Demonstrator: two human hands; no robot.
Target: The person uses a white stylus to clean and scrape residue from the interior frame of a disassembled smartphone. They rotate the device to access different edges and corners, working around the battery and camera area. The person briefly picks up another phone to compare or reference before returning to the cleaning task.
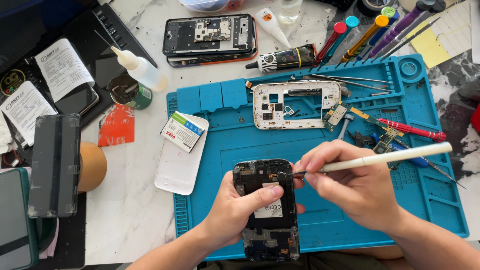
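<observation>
My left hand [235, 212] grips an opened dark phone body [267, 210] from its left side, thumb resting across the white label on its middle. My right hand [350, 185] is closed around a long cream-handled tool [395, 156], held like a pen. The tool's dark tip touches the upper right corner of the phone body. Both hands hover over the front of a blue repair mat [320, 145]. A white phone mid-frame [295, 104] lies on the mat beyond the hands, with small circuit boards [337, 114] to its right.
A white back cover [177, 165] and a battery [182, 131] lie at the mat's left edge. Another opened phone [210, 34], glue tubes [285, 57], a squeeze bottle [142, 70], screwdrivers [365, 32] and tweezers [350, 80] crowd the back. A wrapped phone [54, 165] lies left.
</observation>
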